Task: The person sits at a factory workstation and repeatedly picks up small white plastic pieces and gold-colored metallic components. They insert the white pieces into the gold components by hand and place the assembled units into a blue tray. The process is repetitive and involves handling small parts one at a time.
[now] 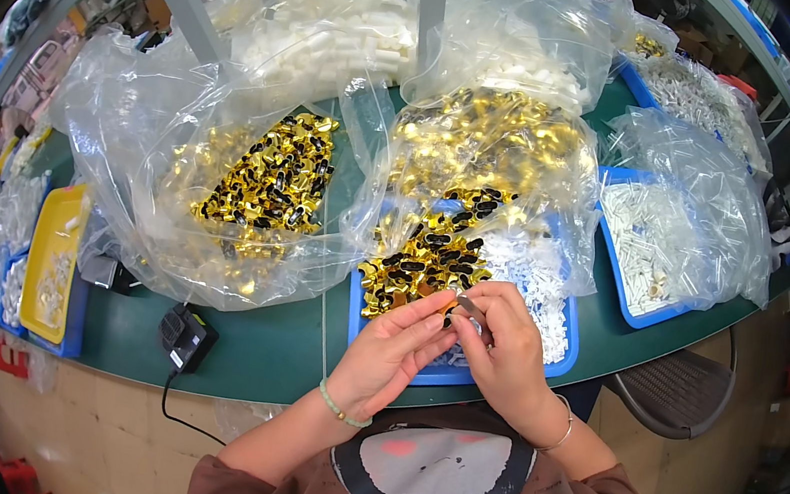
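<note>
Small part (464,304) | both hands' grip clamped on it | blue tray (561,356): gold clips (423,261), white bits (538,272)

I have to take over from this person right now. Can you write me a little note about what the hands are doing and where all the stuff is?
Left hand: fingers pinched at a small part, meeting the right hand.
Right hand: fingers grip the same small part, over the blue tray.
Gold clips and white pieces lie heaped in that tray. A clear bag of gold clips lies to the left.
Done: no finished pile that I can tell.
Left: big heaps of loose parts.
</note>
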A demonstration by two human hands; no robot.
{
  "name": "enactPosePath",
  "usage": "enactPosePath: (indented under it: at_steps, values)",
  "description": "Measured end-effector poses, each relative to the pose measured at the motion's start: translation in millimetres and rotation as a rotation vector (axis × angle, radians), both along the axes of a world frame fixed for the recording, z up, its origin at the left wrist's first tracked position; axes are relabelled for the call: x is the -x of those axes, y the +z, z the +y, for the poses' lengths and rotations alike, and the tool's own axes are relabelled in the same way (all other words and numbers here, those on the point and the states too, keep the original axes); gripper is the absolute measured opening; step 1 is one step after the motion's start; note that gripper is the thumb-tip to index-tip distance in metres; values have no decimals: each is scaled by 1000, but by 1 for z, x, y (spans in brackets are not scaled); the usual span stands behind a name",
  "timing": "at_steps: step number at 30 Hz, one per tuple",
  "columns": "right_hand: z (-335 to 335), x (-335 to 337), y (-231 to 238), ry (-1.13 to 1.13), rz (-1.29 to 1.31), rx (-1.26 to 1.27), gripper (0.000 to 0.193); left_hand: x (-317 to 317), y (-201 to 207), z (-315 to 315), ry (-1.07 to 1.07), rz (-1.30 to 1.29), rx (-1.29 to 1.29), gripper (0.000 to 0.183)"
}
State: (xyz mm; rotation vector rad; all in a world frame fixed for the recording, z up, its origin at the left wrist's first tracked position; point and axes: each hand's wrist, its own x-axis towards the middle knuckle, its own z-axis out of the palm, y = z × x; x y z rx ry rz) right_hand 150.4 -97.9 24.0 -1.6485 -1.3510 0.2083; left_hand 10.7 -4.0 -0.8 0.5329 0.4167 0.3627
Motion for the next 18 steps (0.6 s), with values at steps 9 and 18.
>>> enactPosePath:
  at_steps: [9, 18]
  values:
    - [-2, 1, -2, -43, 18, 37, 13, 0, -3, -1, -27, -31, 68, 40]
    - [-5, -1, 5, 56, 100, 72, 8, 1, -8, 2, -32, -66, 92, 43]
